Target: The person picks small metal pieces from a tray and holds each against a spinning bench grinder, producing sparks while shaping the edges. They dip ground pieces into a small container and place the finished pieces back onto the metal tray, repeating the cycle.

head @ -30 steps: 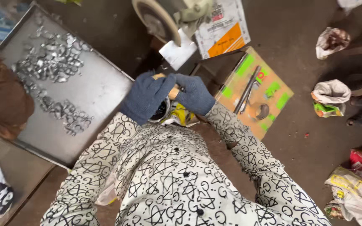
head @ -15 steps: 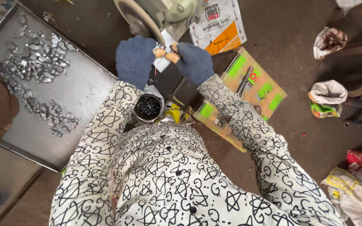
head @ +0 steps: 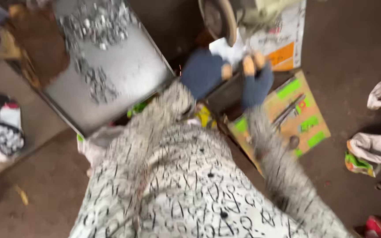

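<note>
- Working at a bench grinder: the grinding wheel stands just above both gloved hands.
- Left hand: one, blue fingerless glove, curled; the blur hides what it pinches, so I cannot tell its grip.
- Right hand: one, same glove, bare fingertips close under the wheel; grip likewise unreadable.
- Workpiece: too small and blurred to make out; presumably between the two hands.
- Metal tray: one, to the left, holding two loose heaps of small metal parts.
- Cardboard sheet: one, to the right, green patches.
- Risk, judged: exposed fingertips could touch the wheel; one spark shows; a small piece could snatch and fly.
</note>
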The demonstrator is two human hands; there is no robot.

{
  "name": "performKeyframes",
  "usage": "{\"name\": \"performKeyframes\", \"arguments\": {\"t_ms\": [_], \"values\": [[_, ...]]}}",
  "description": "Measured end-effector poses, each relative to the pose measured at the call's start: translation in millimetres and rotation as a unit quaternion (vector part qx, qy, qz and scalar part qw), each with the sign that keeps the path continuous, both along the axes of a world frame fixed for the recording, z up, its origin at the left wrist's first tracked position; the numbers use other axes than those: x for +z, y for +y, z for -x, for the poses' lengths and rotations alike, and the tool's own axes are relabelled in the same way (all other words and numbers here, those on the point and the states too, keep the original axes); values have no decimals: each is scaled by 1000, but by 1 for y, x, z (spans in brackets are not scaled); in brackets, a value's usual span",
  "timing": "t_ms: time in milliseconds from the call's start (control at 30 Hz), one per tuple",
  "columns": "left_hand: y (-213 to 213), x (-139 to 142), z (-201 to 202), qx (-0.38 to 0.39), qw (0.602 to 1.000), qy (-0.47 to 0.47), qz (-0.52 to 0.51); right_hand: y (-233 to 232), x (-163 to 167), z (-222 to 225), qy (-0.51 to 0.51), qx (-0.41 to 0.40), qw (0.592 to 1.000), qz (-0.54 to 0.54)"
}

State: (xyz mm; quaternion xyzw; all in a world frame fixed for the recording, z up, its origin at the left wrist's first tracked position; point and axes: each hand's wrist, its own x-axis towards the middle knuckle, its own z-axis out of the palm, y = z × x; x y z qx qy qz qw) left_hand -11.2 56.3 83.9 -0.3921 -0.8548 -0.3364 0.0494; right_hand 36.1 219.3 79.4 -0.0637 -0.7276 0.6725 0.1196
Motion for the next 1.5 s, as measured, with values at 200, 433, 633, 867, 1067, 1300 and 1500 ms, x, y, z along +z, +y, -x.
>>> {"name": "performKeyframes", "arguments": {"t_ms": [200, 433, 633, 867, 1067, 1300, 1500], "values": [[-103, -26, -22, 271, 961, 30, -44, -56, -56, -81, -280, 79, 754, 589], [-193, -65, -20, 434, 867, -70, 235, -91, -45, -66, -303, 129, 911, 250], [-92, -47, -46, 223, 879, -360, -219, -70, -14, -33, -222, 189, 956, 28], [-7, -19, -14, 136, 908, -288, -273, -8, 39, -5, 11, 53, 874, -483], [8, -21, 18, 124, 992, 32, 11, 10, 48, 23, 44, 78, 853, -515], [19, -17, 38, 118, 990, 43, 66, 12, 47, 36, 59, 70, 869, -487], [26, -17, 27, 143, 988, 35, 49, 33, 62, 79, 134, 275, 786, -537]]}}
